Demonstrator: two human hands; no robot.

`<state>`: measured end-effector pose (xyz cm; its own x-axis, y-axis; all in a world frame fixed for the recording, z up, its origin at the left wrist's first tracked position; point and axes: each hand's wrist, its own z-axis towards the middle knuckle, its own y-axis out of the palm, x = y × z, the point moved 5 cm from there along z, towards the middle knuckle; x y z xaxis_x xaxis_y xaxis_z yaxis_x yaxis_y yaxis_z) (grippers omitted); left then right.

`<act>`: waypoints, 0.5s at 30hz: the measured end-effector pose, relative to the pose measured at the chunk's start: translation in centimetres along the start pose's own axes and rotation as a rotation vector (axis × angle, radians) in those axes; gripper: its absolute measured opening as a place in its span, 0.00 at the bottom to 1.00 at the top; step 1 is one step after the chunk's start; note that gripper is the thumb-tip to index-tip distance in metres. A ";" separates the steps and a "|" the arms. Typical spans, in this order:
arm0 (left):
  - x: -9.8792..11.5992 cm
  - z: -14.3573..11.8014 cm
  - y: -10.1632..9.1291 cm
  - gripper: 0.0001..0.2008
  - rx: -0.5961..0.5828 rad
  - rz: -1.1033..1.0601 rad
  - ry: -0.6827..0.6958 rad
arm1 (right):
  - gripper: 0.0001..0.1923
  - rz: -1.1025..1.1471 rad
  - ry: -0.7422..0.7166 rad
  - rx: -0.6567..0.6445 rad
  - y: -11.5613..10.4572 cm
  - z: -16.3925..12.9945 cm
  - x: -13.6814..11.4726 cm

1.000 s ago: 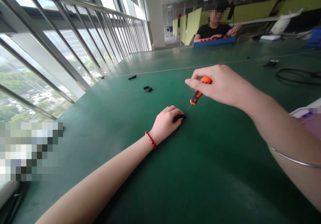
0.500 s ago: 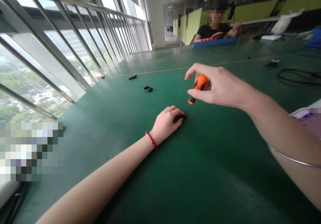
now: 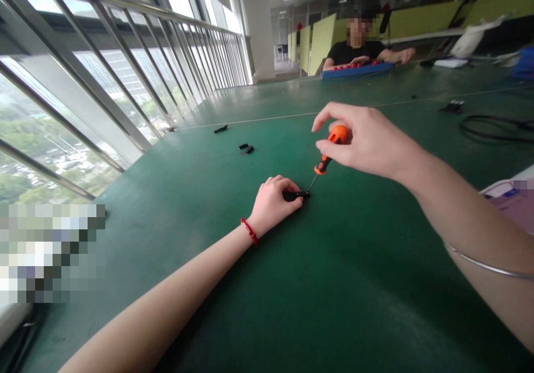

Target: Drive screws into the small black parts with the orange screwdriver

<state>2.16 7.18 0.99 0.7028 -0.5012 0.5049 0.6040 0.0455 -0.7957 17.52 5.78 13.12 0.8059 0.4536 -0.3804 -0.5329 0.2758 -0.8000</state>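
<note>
My left hand (image 3: 273, 203) rests on the green table, thumb and fingers pinching a small black part (image 3: 295, 195) against the surface. What kind of part it is I cannot make out. In my right hand (image 3: 369, 142) is a screwdriver (image 3: 324, 165) with an orange and black handle, held near its rounded top end by thumb and fingers, with the index finger lifted away. Its thin shaft slants down to the left, and the tip meets the right end of the black part. Whether a screw sits under the tip is too small to tell.
Small black pieces (image 3: 249, 150) lie beyond my left hand, with another black piece (image 3: 221, 129) farther off. A black cable (image 3: 492, 136) curls at the right. Metal railing (image 3: 137, 33) runs along the left. Across the table, a person (image 3: 359, 50) sits behind a blue tray (image 3: 359, 70).
My right hand has shifted slightly right, and its grip on the screwdriver handle has turned a little. My left fingers have drawn back slightly, baring more of the black part. The person's arm moved outward.
</note>
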 end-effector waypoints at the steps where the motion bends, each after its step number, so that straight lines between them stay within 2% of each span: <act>1: -0.1 0.0 0.0 0.05 -0.005 -0.018 -0.009 | 0.14 0.017 -0.011 -0.002 0.0 0.0 0.0; 2: -0.3 0.0 0.0 0.05 -0.009 -0.029 -0.017 | 0.16 0.030 -0.017 -0.003 0.1 0.0 0.0; 8: -0.4 0.0 0.1 0.05 -0.009 -0.051 -0.020 | 0.11 -0.019 -0.006 0.037 0.1 0.1 0.5; 12: -0.3 0.0 0.1 0.05 -0.011 -0.053 -0.019 | 0.21 0.025 -0.072 0.020 0.2 0.1 0.4; 15: -0.3 0.0 0.0 0.05 -0.008 -0.056 -0.018 | 0.18 0.023 -0.114 0.016 0.3 0.0 0.1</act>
<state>1.95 7.36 0.84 0.6750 -0.4869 0.5544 0.6395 0.0112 -0.7687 17.42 5.92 12.84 0.7596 0.5528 -0.3426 -0.5555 0.2775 -0.7839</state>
